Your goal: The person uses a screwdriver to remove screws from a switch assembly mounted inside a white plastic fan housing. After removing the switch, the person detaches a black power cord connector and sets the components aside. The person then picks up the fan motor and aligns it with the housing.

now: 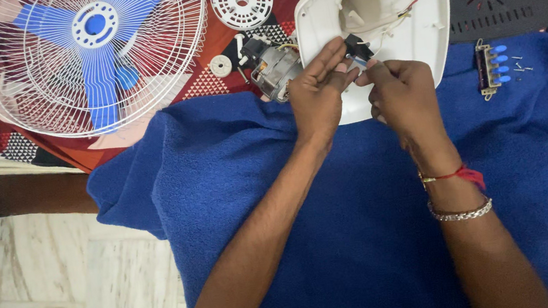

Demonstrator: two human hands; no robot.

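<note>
Right over the white fan housing (411, 28), both hands pinch a small black part (357, 47): left hand (317, 94) from its left, right hand (400, 88) just below. Both grips are closed on it, wires trailing up into the housing.

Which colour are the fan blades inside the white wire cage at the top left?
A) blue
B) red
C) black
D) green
A: the fan blades behind the white wire cage are plainly blue, far left of the left hand and right hand.
</note>
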